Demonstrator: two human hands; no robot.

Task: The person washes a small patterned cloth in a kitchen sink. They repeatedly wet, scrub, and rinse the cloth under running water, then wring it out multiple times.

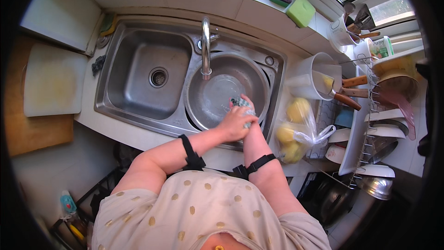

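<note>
Above the near right part of a round metal basin (pixel 222 62), both hands press together around a wet-looking, green-and-white patterned cloth (pixel 240 102). My left hand (pixel 233 122) lies over it with curled fingers. On the right side my right hand (pixel 253 119) grips the same cloth, its fingers partly hidden behind the bundle. The basin sits in the right bowl of a steel double sink (pixel 149 41) and holds a little shallow liquid or suds. A chrome faucet (pixel 206 48) reaches over the basin; no stream shows from its spout.
Right of the sink lie yellow fruits in a plastic bag (pixel 298 132), a white container with wooden-handled knives (pixel 308 80) and a wire dish rack (pixel 367 118) with bowls. Sponges (pixel 301 11) sit on the ledge. Leftward is a white cutting board (pixel 53 80).
</note>
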